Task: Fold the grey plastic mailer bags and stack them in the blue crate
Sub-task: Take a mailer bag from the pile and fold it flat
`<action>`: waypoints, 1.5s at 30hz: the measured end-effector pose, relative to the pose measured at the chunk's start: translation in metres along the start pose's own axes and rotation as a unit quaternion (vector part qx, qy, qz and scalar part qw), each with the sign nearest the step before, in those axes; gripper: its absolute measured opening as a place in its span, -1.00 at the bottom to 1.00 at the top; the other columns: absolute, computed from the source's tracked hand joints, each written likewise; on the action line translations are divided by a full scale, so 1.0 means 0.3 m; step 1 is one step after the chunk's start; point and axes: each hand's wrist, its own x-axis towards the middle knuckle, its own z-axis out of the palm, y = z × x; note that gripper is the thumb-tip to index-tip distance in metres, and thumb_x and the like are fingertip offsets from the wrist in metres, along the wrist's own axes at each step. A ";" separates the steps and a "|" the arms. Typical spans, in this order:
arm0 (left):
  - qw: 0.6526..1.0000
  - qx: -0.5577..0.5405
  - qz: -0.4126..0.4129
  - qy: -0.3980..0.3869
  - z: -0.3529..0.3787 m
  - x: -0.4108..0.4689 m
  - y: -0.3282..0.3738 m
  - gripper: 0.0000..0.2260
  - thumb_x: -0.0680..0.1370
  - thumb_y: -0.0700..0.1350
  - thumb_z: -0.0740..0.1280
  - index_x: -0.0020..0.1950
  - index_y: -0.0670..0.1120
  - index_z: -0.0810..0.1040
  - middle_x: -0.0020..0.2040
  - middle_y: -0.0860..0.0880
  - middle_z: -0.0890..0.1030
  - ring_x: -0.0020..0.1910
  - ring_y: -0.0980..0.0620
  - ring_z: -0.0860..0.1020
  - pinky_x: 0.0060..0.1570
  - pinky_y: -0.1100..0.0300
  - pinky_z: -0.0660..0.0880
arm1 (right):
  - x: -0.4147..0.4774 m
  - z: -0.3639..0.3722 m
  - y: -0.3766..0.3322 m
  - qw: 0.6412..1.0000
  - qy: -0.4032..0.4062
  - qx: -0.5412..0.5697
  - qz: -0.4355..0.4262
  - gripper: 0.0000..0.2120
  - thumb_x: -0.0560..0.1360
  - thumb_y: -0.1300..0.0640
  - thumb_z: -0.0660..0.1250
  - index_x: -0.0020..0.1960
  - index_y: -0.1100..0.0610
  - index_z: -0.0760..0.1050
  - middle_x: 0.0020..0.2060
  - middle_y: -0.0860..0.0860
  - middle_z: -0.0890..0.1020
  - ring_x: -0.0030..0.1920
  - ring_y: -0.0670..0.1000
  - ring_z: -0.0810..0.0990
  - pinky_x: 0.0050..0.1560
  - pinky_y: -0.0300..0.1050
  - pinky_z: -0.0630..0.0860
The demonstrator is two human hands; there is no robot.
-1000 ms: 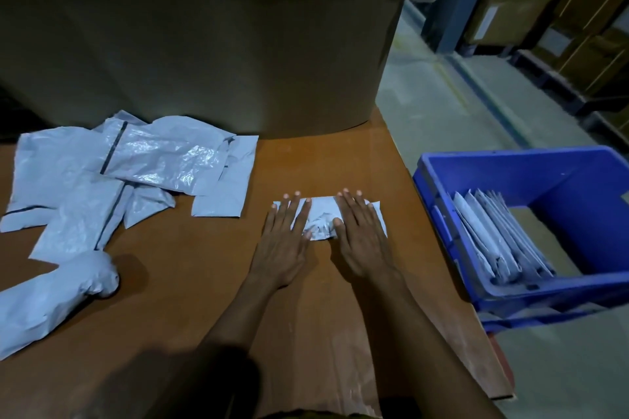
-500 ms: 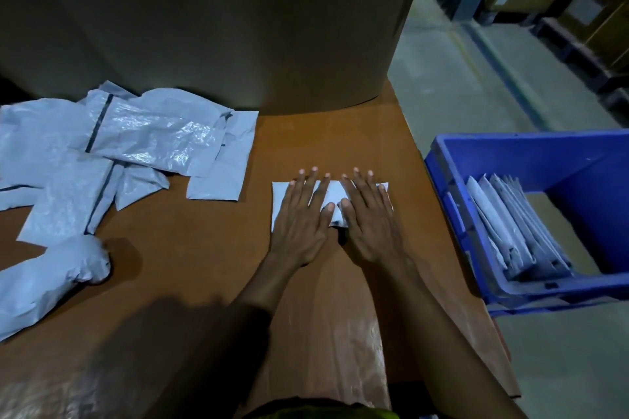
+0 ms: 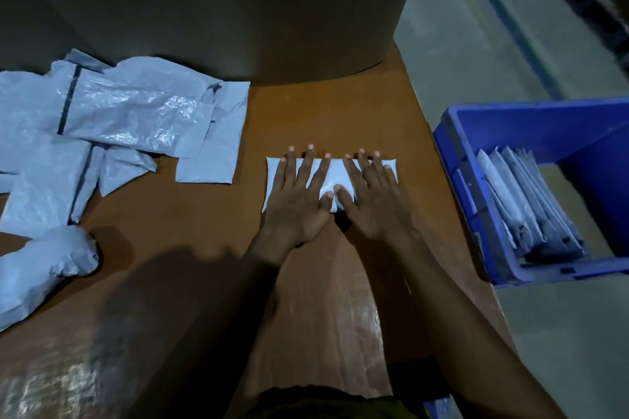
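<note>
far left on the brown desk (image 3: 323, 112) lies a loose heap of unfolded grey mailer bags (image 3: 129, 112), thin crinkled film with a glossy sheen and dark seal strips. nearer the front edge, one bunched bag (image 3: 44, 262) sits puffed into a soft roll. all of these are yet to be folded, so i judge a fair share of the work remains.

in the middle, the left hand (image 3: 296, 204) presses flat, fingers straight and spread, on the folded bag (image 3: 335, 175), a tidy oblong lying on the desk. the right hand (image 3: 374, 204) does the same beside it, thumbs almost touching. neither grips anything. this looks like the crease being pressed down.

to the right, off the desk edge, the blue crate (image 3: 544, 129), hard moulded plastic, already holds a row of stacked folded bags (image 3: 524, 207) standing on edge and leaning together, with room to spare.
</note>
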 end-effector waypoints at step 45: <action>0.997 0.055 0.029 0.052 0.105 0.019 -0.031 -0.37 0.66 0.23 0.01 0.66 -0.08 0.22 0.64 -0.23 0.17 0.62 -0.36 0.09 0.57 -0.31 0.04 | 0.052 -0.023 -0.016 0.985 -0.166 -0.019 0.045 -0.35 0.69 -0.27 -0.14 0.66 -0.11 -0.33 0.61 -0.04 -0.42 0.56 0.04 -0.53 0.54 0.14 -0.46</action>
